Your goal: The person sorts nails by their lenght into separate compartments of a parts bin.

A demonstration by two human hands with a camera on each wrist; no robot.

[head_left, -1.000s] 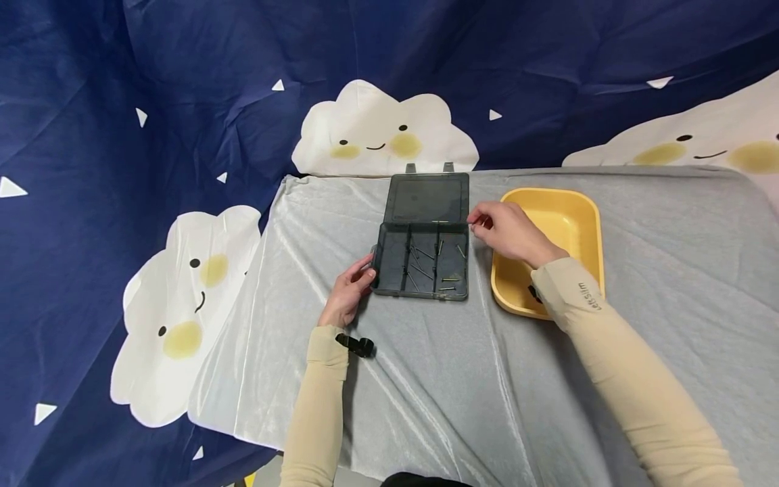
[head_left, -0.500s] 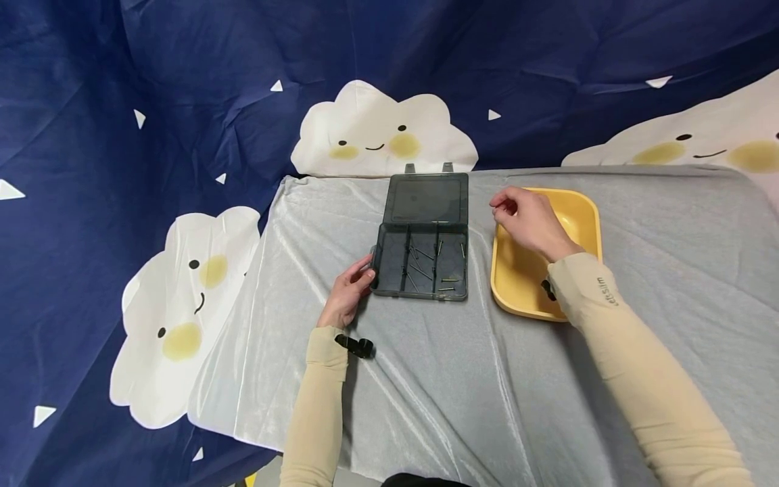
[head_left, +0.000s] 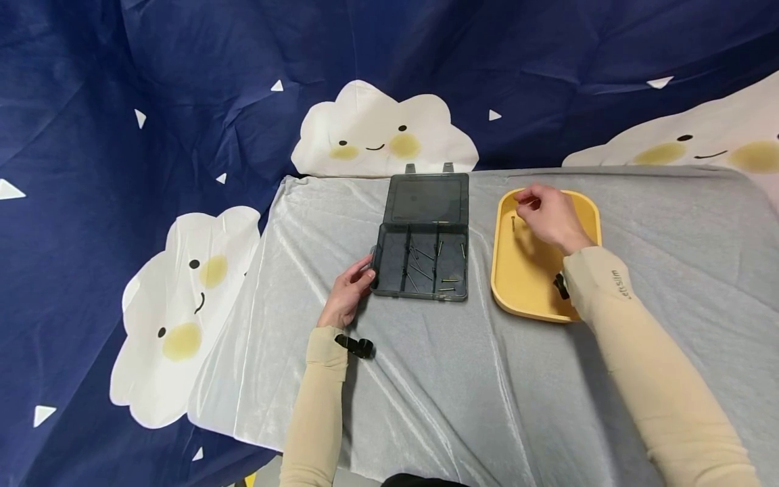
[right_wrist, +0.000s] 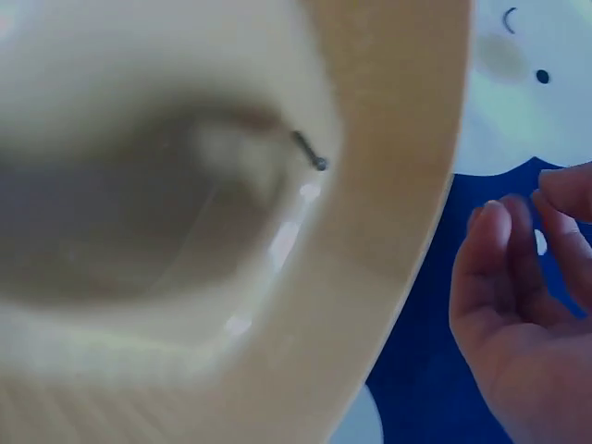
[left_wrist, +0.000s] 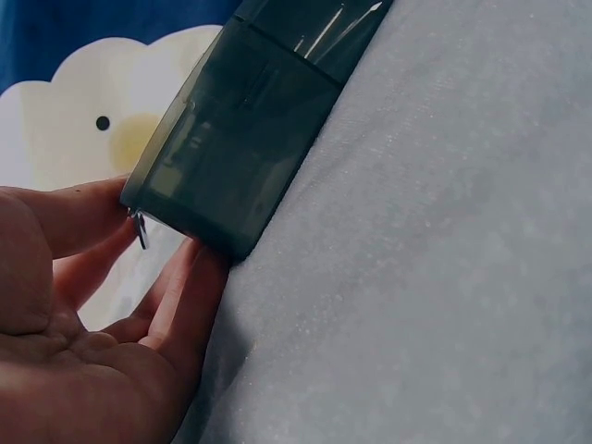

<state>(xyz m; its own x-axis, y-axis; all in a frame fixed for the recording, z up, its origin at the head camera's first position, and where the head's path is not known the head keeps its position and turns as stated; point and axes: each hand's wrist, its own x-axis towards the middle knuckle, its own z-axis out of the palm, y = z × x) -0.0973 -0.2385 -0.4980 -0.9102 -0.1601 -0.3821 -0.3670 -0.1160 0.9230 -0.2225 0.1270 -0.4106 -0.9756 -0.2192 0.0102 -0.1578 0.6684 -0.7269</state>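
My left hand [head_left: 348, 292] grips the left side of a dark, see-through compartment box [head_left: 420, 297], whose lid [head_left: 428, 198] lies back. In the left wrist view, the thumb meets the box's top edge and the fingers its lower edge. Long screws [head_left: 420, 270] lie in the middle compartment and short screws [head_left: 450, 280] in the right one; the left one holds none. My right hand [head_left: 552, 215] hovers over a yellow bin [head_left: 496, 270], fingers loosely bent with nothing between them. One small screw [head_left: 513, 223] lies inside the bin, left of that hand.
A wrinkled grey cloth [head_left: 438, 392] covers the table. Its far edge runs just behind the box and bin. Beyond hangs a dark blue curtain [head_left: 523, 61] with smiling clouds. The bin stands a short gap right of the box.
My right hand has moved right, from beside the box to over the bin, uncovering the screw there. One short screw in the box now lies along the right wall. The left hand stays put.
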